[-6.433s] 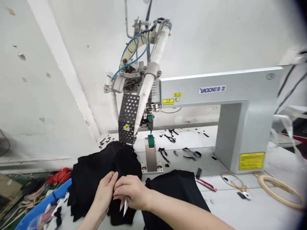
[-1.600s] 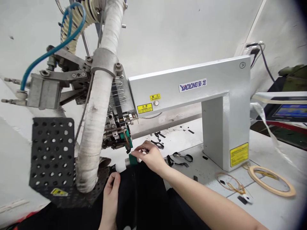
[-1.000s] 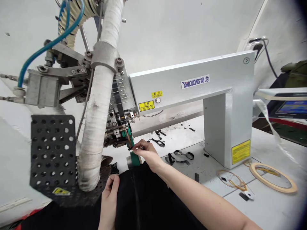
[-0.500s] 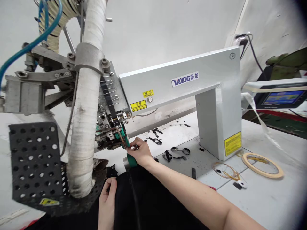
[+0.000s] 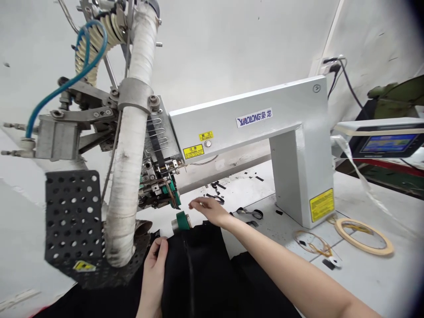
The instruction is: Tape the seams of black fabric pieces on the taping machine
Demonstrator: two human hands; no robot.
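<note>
Black fabric (image 5: 205,269) with a pale line down it lies in front of me, its far edge just short of the green-covered roller (image 5: 182,220). My left hand (image 5: 156,260) grips the fabric's left edge, thumb on top. Off the cloth, my right hand (image 5: 212,212) hovers to the right of the roller, fingers stretched out to the left and nothing visible in them. Above the roller is the taping machine's head (image 5: 162,185), where a dark strip of tape (image 5: 155,141) runs down through wire guides. A gap shows between head and roller.
A white-wrapped pipe (image 5: 127,190) and a black perforated guard (image 5: 71,212) stand close on the left. The grey machine arm (image 5: 232,119) spans the back. Black tape scraps (image 5: 251,213), a tape roll (image 5: 364,236) and a control screen (image 5: 389,142) are to the right.
My right hand has left the spot between machine head and roller and moved up and right, its fingers loosening. The left hand keeps its hold on the fabric. The view has shifted slightly.
</note>
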